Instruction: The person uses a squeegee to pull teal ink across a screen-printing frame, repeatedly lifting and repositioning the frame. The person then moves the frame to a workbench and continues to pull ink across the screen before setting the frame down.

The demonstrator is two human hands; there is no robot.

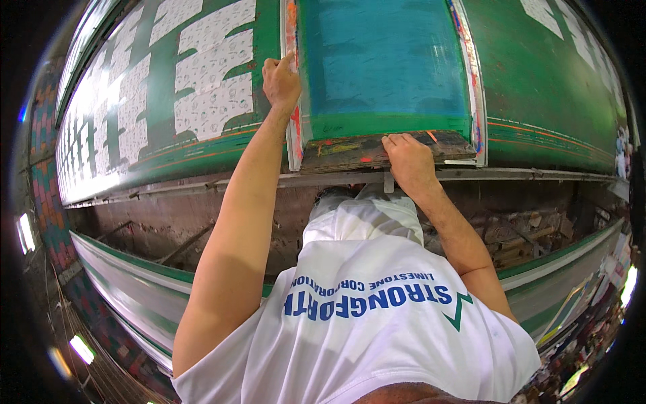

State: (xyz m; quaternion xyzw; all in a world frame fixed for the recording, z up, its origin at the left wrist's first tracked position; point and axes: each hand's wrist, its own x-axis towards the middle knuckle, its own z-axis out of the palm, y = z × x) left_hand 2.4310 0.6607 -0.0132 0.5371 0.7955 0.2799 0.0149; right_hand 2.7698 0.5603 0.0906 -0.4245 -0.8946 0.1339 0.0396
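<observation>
A screen-printing frame [294, 145] with a blue mesh [387, 60] lies on the long green table in front of me. My left hand [280, 84] is closed on the frame's left rail, part way up its length. Across the near end of the mesh rests a dark, paint-stained wooden squeegee [336, 153], almost as wide as the frame. My right hand [409, 160] grips the squeegee right of its middle, fingers curled over its far edge. The squeegee's lower edge is hidden. A green strip shows between it and the blue area.
White printed fabric pieces [214, 101] lie on the green table [202, 158] left of the frame, with more pieces [542, 15] at the far right. A metal rail [531, 173] runs along the table's near edge. Behind me stands another long green-edged table [128, 279].
</observation>
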